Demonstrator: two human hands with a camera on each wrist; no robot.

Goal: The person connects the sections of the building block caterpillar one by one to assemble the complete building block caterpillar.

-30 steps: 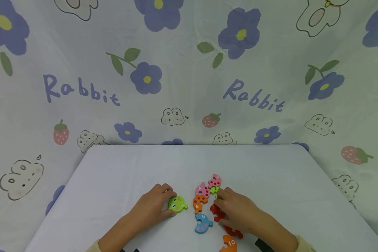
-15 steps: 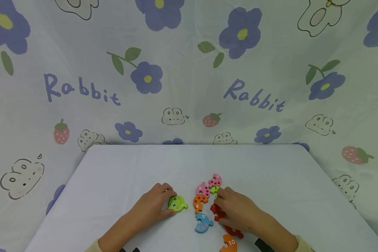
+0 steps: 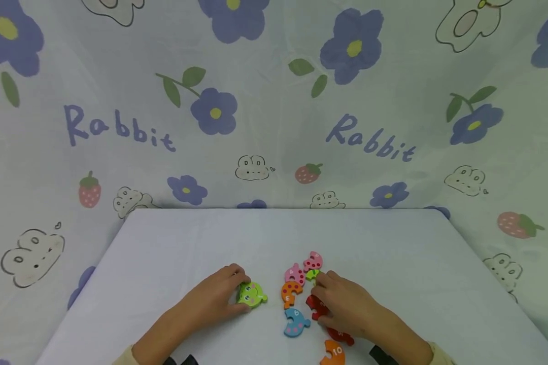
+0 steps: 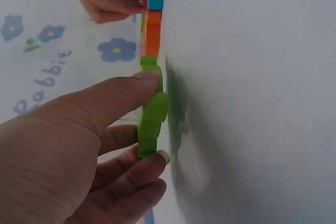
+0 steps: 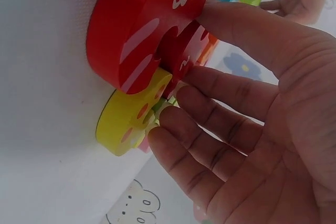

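Between thumb and fingers, the left hand [image 3: 210,300] grips a green piece with a smiling face [image 3: 252,295]; in the left wrist view this piece [image 4: 154,107] stands edge-on at the white surface. The right hand [image 3: 349,305] rests over the cluster of pieces, its fingertips touching them. In the right wrist view the right hand [image 5: 252,98] has its thumb at a red piece numbered 8 [image 5: 152,30] and its fingers by another red piece [image 5: 181,53] and a yellow spotted piece [image 5: 128,119]. Whether it pinches any of them is unclear.
Left of the right hand lie a blue piece [image 3: 295,324], an orange piece [image 3: 289,293] and two pink pieces, one [image 3: 313,260] farther back. An orange piece numbered 10 [image 3: 333,353] lies near the front of the white table [image 3: 201,233]. A patterned cloth hangs behind.
The left hand has shifted slightly left with the green face piece, farther from the other pieces. The right hand stays over the cluster.
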